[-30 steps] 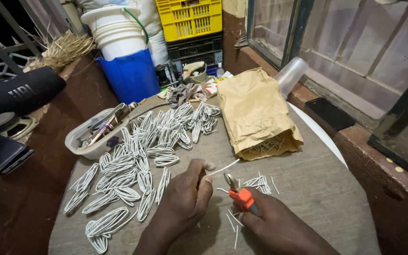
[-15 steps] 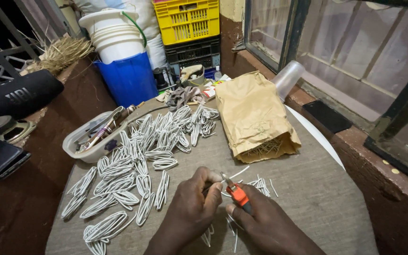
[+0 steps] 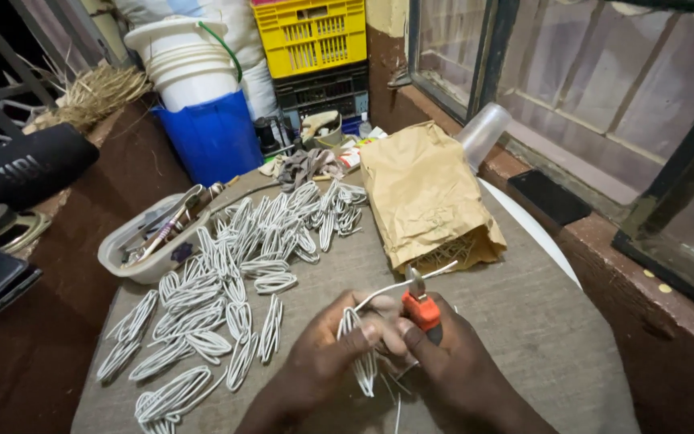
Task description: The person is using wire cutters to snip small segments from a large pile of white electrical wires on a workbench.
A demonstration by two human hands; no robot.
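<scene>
From the head camera, the left hand (image 3: 339, 354) sat low over the grey cloth-covered table (image 3: 540, 337), its fingers curled together and pinching a small bundle of folded white wire loops (image 3: 361, 354) that hung down between the two hands. A single white strand (image 3: 399, 285) ran up and to the right from the bundle, toward the open mouth of the brown paper bag (image 3: 423, 193). The right hand (image 3: 451, 362) was closed around a pair of orange-handled pliers (image 3: 421, 305), fingers wrapped tight on the grips — the metal tip met the strand just above the left fingers.

To the left of the hands, many finished white wire bundles (image 3: 226, 281) lay spread across the cloth in loose rows. A white plastic tub (image 3: 126, 257) of small tools stood at the table's left edge. Beyond the table were a blue bucket (image 3: 214, 137) with white pails (image 3: 186, 60) stacked in it, and a yellow crate (image 3: 311, 32) — well apart from the hands.
</scene>
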